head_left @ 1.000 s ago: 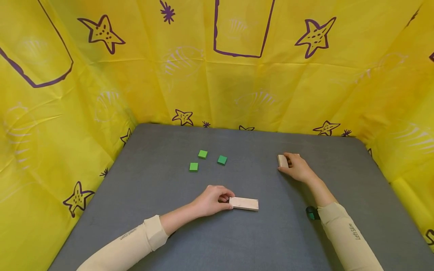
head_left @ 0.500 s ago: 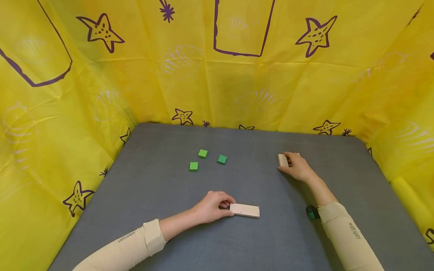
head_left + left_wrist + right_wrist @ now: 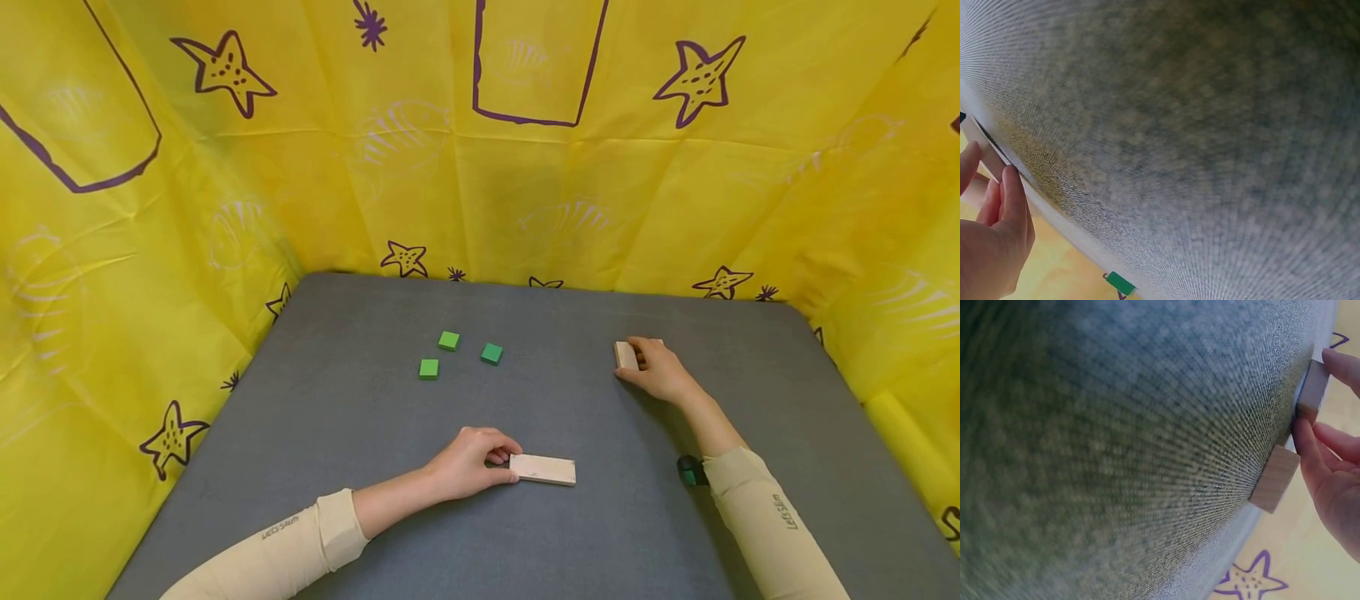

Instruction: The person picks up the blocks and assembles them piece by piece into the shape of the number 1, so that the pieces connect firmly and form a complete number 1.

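Note:
In the head view, my left hand [image 3: 472, 462] pinches the left end of a flat, pale wooden block [image 3: 546, 469] near the middle of the table. The left wrist view shows fingers and thumb at that block [image 3: 984, 150]. Farther back on the right, my right hand [image 3: 654, 367] holds a second pale wooden block [image 3: 626, 356] between thumb and fingers, its rear part covered by them. The right wrist view has this held block [image 3: 1314, 390] at the fingertips, with another wooden block [image 3: 1275, 479] close beside the fingers; the hand mostly hides that one in the head view.
Two light green square blocks, one at the back [image 3: 448, 341] and one nearer [image 3: 428, 369], lie left of centre beside a darker green block [image 3: 491, 354]. They sit on the grey table [image 3: 360, 333]. Yellow patterned cloth [image 3: 420, 192] hangs around its back and sides.
My left hand has brought its wooden block a little nearer to me and slightly right. My right hand and the green blocks have stayed in place.

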Demonstrator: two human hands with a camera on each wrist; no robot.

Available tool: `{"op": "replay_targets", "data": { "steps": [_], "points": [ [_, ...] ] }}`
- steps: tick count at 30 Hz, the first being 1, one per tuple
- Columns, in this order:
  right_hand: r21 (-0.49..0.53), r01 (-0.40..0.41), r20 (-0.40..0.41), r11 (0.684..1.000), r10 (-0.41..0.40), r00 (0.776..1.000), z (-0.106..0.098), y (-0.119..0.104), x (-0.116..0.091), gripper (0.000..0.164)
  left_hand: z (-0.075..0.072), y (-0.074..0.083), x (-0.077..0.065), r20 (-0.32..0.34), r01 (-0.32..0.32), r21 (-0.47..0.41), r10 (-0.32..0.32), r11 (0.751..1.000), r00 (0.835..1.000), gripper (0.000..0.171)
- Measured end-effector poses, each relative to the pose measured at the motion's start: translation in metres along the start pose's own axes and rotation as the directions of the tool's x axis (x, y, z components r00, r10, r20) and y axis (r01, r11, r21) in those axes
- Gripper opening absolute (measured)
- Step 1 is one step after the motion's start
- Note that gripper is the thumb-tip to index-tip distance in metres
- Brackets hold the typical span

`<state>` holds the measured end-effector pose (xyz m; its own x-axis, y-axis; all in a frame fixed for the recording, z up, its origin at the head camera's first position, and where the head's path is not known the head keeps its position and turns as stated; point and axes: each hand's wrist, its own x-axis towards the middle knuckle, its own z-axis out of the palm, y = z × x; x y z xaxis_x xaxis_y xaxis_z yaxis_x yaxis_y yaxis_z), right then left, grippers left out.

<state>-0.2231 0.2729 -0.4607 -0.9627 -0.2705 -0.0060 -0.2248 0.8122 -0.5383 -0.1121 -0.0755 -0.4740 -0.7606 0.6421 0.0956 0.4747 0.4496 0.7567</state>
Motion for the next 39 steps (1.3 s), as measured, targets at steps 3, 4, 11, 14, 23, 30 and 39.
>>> {"op": "replay_targets", "data": {
  "steps": [3,4,11,14,23,30,39],
  "points": [
    [0.000,0.000,0.000,1.000,0.000,1.000,0.0004,-0.0001,0.0001,0.064,0.0002,0.0002,-0.0001,-0.001,0.002,0.006,-0.002,1.000,1.000,0.026],
    [0.000,0.000,0.000,1.000,0.000,1.000,0.0005,-0.0001,0.0001,0.064,0.0003,0.0002,-0.0001,-0.001,0.001,0.009,-0.001,1.000,1.000,0.026],
    [0.005,0.002,-0.005,1.000,-0.002,1.000,0.0003,-0.0006,-0.0001,0.064,0.0004,0.0001,-0.0006,-0.001,-0.001,0.026,0.001,1.000,1.000,0.026],
    [0.007,0.003,-0.011,1.000,-0.003,1.000,-0.0001,-0.0012,-0.0004,0.064,0.0003,0.0000,-0.0010,0.003,0.001,0.032,-0.002,0.999,1.000,0.026],
    [0.008,0.001,-0.005,1.000,-0.001,1.000,0.0001,-0.0009,-0.0002,0.065,0.0003,-0.0005,-0.0005,0.008,0.000,0.048,-0.001,0.999,1.000,0.026],
    [0.010,0.002,-0.007,1.000,-0.002,1.000,-0.0010,-0.0013,-0.0005,0.065,0.0002,-0.0004,-0.0008,0.001,-0.010,0.051,0.010,0.999,1.000,0.026],
    [0.011,0.004,0.022,1.000,-0.004,1.000,-0.0023,0.0005,-0.0003,0.068,0.0013,-0.0009,-0.0022,0.004,-0.012,0.045,0.012,0.999,1.000,0.025]
  ]
}}
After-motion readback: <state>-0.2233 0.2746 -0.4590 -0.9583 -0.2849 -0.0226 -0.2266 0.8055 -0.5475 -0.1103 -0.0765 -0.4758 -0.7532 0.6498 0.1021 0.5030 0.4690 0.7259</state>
